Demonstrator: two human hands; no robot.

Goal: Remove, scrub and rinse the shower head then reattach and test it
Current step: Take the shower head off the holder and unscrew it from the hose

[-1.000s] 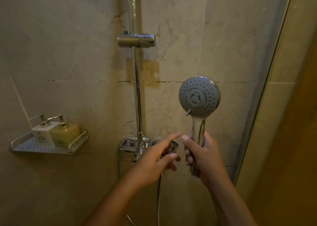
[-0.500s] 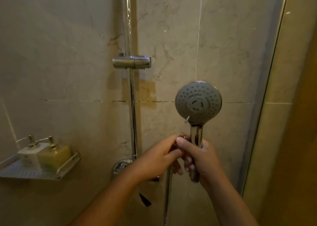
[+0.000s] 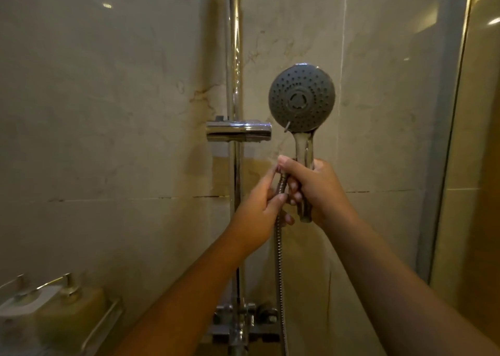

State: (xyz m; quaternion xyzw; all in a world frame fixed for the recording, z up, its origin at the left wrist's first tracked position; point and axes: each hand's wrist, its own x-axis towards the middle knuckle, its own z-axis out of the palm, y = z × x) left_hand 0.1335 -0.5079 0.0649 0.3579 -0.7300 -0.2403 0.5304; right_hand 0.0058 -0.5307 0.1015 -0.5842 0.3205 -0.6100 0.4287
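The shower head [image 3: 301,98], round with a grey nozzle face and a chrome handle, stands upright in front of the tiled wall. My right hand [image 3: 316,190] grips its handle, with the bare lower end of the handle showing below the fingers. My left hand [image 3: 261,207] pinches the upper end of the metal hose [image 3: 279,261] just left of the handle; the hose hangs straight down from it. Whether the hose end touches the handle is hidden by the fingers. The chrome holder bracket [image 3: 238,131] on the riser rail [image 3: 234,58] is empty.
The mixer valve [image 3: 244,326] sits at the rail's foot, low in the middle. A wall shelf [image 3: 102,323] at lower left carries two pump bottles [image 3: 70,309]. A glass panel edge [image 3: 449,139] runs down the right side.
Both hands have risen along the wall with the shower head and hose end, from valve height to just below the bracket. My view has tilted upward, so the shelf sank in frame.
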